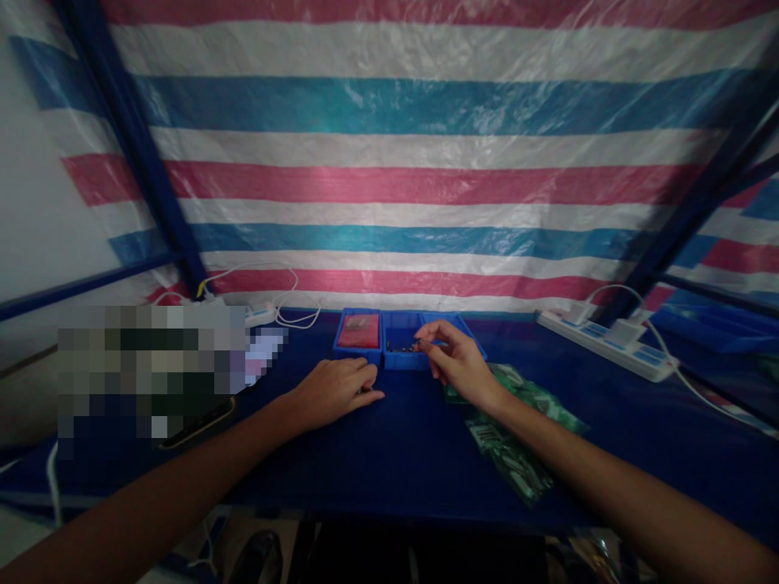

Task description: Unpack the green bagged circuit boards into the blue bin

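Note:
My right hand [455, 362] is over the blue middle bin [405, 362], thumb and fingertips pinched together. Whatever is in that pinch is too small to make out. Small dark pieces [409, 347] lie in the bottom of the bin. Below the left bin [359, 354], my left hand [337, 391] rests low over the blue tabletop [389, 462], fingers curled in and thumb against them. What it holds, if anything, is hidden. Red packets [359, 330] fill the left bin. Under my right wrist lie green-tinted plastic bags [517, 462] with metallic-looking pieces inside.
A white power strip [633, 349] with plugged-in chargers lies at the right, its cable trailing forward. Another strip [260, 315] and loose white cable stand at the back left. A pixelated area hides the left side. Striped sheeting [389, 186] hangs behind, between blue posts.

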Tool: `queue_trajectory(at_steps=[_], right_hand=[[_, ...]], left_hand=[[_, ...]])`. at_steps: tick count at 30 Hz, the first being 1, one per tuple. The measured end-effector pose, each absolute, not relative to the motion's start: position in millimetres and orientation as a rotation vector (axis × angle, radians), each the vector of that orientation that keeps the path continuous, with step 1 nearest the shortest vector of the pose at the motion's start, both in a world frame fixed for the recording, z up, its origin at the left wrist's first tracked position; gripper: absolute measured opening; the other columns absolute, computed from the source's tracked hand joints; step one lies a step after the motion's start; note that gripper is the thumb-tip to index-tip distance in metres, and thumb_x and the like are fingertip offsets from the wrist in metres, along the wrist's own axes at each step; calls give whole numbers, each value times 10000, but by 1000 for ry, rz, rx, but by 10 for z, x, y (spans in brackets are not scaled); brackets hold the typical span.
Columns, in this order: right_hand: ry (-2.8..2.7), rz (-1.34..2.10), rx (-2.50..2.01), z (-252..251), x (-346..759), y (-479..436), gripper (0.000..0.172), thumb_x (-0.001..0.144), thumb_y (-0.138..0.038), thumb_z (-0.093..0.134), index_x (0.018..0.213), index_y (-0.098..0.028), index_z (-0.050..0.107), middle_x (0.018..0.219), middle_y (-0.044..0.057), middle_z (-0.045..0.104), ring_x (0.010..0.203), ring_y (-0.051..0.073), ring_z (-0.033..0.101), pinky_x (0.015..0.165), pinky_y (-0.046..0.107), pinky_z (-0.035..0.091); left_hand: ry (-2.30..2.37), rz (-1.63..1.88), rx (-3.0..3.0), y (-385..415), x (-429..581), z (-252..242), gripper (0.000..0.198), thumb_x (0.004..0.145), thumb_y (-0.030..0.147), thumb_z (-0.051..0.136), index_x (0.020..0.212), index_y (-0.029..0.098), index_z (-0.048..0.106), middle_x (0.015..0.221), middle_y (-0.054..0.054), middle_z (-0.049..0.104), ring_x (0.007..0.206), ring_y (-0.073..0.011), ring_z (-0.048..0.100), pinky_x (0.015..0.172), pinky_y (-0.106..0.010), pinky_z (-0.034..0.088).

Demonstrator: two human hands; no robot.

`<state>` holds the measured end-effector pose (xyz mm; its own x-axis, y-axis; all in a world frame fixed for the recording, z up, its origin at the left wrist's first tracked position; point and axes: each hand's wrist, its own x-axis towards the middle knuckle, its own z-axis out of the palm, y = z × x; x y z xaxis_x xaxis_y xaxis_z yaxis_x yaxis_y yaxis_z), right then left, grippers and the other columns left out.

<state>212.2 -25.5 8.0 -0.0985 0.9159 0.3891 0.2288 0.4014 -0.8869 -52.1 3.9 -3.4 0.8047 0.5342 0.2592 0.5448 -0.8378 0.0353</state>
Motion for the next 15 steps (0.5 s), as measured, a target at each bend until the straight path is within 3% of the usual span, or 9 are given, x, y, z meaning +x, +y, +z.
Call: queue_trajectory(at_steps=[15], right_hand=[[-1561, 813, -1046, 77, 2109, -248, 271, 929, -442, 691, 1053, -220, 598, 919, -16, 594, 462, 57, 521, 340, 190, 385]], left_hand=[[-838, -415, -2965, 43, -518, -18, 242, 1080, 438, 516, 1029, 216, 599, 1004, -13, 664, 967, -188, 627, 766, -294, 422]])
